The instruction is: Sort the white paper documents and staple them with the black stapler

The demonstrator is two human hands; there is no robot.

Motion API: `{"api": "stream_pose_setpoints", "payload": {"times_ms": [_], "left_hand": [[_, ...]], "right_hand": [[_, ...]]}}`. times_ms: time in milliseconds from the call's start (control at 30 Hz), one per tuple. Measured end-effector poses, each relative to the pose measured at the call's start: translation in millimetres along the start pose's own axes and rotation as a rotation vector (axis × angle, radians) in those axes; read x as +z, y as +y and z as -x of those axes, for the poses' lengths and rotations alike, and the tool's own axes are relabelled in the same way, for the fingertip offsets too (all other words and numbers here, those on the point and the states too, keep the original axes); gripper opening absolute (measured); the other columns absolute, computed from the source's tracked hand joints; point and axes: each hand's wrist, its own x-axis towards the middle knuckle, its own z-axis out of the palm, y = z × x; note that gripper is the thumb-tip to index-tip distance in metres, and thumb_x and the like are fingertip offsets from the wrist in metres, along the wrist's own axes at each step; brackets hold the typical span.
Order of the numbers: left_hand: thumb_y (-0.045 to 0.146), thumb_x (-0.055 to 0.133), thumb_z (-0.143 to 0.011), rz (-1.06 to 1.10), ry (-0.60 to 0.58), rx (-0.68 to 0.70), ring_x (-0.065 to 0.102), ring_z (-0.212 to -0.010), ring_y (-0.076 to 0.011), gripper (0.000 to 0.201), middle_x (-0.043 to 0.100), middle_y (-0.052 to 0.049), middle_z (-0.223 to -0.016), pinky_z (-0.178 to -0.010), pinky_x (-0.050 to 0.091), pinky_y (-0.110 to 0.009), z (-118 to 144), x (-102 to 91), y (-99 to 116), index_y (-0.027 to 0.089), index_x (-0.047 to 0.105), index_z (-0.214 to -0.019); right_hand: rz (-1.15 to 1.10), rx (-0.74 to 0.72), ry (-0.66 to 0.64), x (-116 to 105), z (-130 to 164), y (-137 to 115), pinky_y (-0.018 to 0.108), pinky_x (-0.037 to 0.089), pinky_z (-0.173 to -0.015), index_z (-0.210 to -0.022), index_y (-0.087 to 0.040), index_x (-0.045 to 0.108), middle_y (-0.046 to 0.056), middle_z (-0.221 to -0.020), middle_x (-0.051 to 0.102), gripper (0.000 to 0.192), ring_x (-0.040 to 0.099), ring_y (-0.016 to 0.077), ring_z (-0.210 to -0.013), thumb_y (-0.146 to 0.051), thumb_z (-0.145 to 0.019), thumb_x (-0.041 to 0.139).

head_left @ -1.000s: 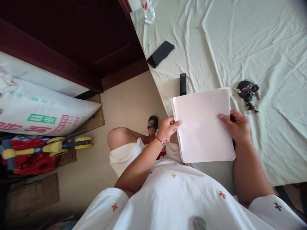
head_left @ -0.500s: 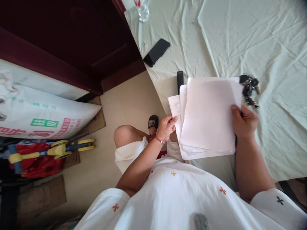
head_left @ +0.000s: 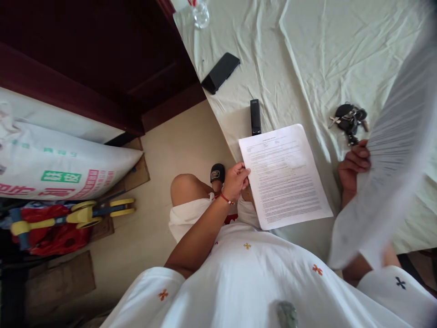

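A printed sheet of paper [head_left: 285, 177] lies on the near edge of the cloth-covered table, its lines of text facing up. My left hand [head_left: 236, 183] pinches the left edge of that sheet between thumb and fingers. Off to the right, my right hand [head_left: 357, 165] grips several sheets of paper [head_left: 392, 150], raised and swung to the right, blurred by motion. These sheets hide part of my right forearm. Just beyond my right fingers lies a bunch of keys [head_left: 350, 118]. A black stapler-like object [head_left: 255, 117] sits just past the top edge of the printed sheet.
A black folded case [head_left: 221, 73] rests near the table's left edge, with a clear plastic bottle [head_left: 200, 16] farther back. Wrinkled pale cloth [head_left: 300, 59] covers the table. On the floor to the left are a large white sack [head_left: 68, 157] and a yellow-and-blue child's ride-on toy [head_left: 85, 214].
My right hand has lifted the upper sheets off and swung them right, uncovering the printed sheet and the keys. The left hand stays at the bottom sheet's edge.
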Motion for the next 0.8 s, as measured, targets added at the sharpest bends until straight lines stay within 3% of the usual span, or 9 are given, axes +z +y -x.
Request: {"api": "stream_pose_setpoints", "payload": {"times_ms": [67,133,167,233,333,400,633,733,800], "left_hand": [[0.039,0.081,-0.065,0.018,-0.01,-0.004,0.033,-0.031,-0.001,0.032,0.052,0.009,-0.052,-0.035,0.012,-0.02,0.6,-0.3,0.3,0.015,0.066,-0.081],[0.037,0.083,-0.063,0.035,-0.021,-0.007,0.035,-0.031,-0.0012,0.033,0.053,0.009,-0.053,-0.035,0.013,-0.02,1.2,-0.8,0.8,0.015,0.066,-0.08],[0.037,0.084,-0.062,0.039,-0.026,-0.009,0.035,-0.031,-0.0009,0.034,0.055,0.008,-0.054,-0.035,0.013,-0.02,1.4,-1.0,1.2,0.015,0.066,-0.08],[0.038,0.089,-0.059,0.039,-0.036,-0.017,0.033,-0.032,0.0003,0.039,0.059,0.007,-0.058,-0.035,0.012,-0.02,1.8,-1.4,2.6,0.015,0.066,-0.082],[0.043,0.094,-0.055,0.011,-0.043,-0.045,0.03,-0.032,0.0014,0.048,0.061,0.006,-0.059,-0.034,0.011,-0.019,1.8,-1.4,5.8,0.015,0.064,-0.08],[0.048,0.096,-0.053,-0.013,-0.032,-0.056,0.03,-0.032,0.0013,0.053,0.058,0.008,-0.056,-0.034,0.012,-0.019,1.5,-0.8,7.5,0.015,0.062,-0.076],[0.059,0.097,-0.049,-0.021,0.036,-0.043,0.03,-0.034,0.0005,0.064,0.052,0.01,-0.054,-0.034,0.013,-0.02,2.3,5.0,4.8,0.017,0.055,-0.073],[0.059,0.093,-0.057,-0.004,0.075,0.012,0.03,-0.035,-0.0001,0.061,0.045,0.012,-0.053,-0.035,0.017,-0.019,6.4,8.3,2.3,0.019,0.051,-0.077],[0.054,0.093,-0.063,0.004,0.095,0.062,0.035,-0.039,-0.0013,0.058,0.05,0.012,-0.059,-0.038,0.022,-0.018,10.5,9.2,1.5,0.021,0.055,-0.092]], "right_hand": [[0.954,-0.386,-0.078,-0.7,-0.9,19.6,0.026,0.026,-0.032,-0.106,-0.032,0.074,-0.001,-0.066,0.052,0.026,0.032,0.0095,-0.047,-0.02,-0.1,0.052],[1.859,-0.729,-0.018,-0.6,-2.0,32.3,0.027,0.025,-0.032,-0.105,-0.037,0.073,-0.002,-0.066,0.051,0.023,0.032,0.0089,-0.046,-0.02,-0.095,0.061],[2.215,-0.863,0.08,-1.0,-3.4,36.5,0.027,0.024,-0.033,-0.102,-0.038,0.073,-0.003,-0.064,0.049,0.02,0.032,0.0089,-0.046,-0.023,-0.091,0.068],[2.708,-1.066,0.379,-3.2,-7.8,41.4,0.031,0.025,-0.034,-0.097,-0.038,0.071,-0.003,-0.063,0.046,0.015,0.031,0.0105,-0.045,-0.032,-0.084,0.076],[3.101,-1.241,0.843,-9.2,-15.0,43.5,0.037,0.037,-0.041,-0.103,-0.036,0.068,0.0,-0.068,0.049,0.016,0.038,0.015,-0.048,-0.044,-0.09,0.065],[3.272,-1.286,1.057,-12.9,-16.2,42.5,0.038,0.043,-0.045,-0.11,-0.033,0.065,0.001,-0.071,0.051,0.021,0.043,0.0163,-0.049,-0.041,-0.097,0.051],[3.699,-1.108,1.407,-14.0,-7.7,33.1,0.024,0.054,-0.048,-0.126,-0.024,0.064,0.004,-0.091,0.068,0.036,0.063,0.0117,-0.062,-0.011,-0.099,0.045],[3.834,-0.993,1.585,-11.8,-15.1,32.6,0.019,0.049,-0.039,-0.121,-0.021,0.067,0.003,-0.085,0.071,0.036,0.061,0.009,-0.053,-0.004,-0.098,0.046],[3.972,-0.904,1.672,-10.4,-19.2,32.5,0.016,0.043,-0.033,-0.114,-0.021,0.069,0.0,-0.079,0.071,0.033,0.056,0.0056,-0.044,-0.002,-0.097,0.049]]}}
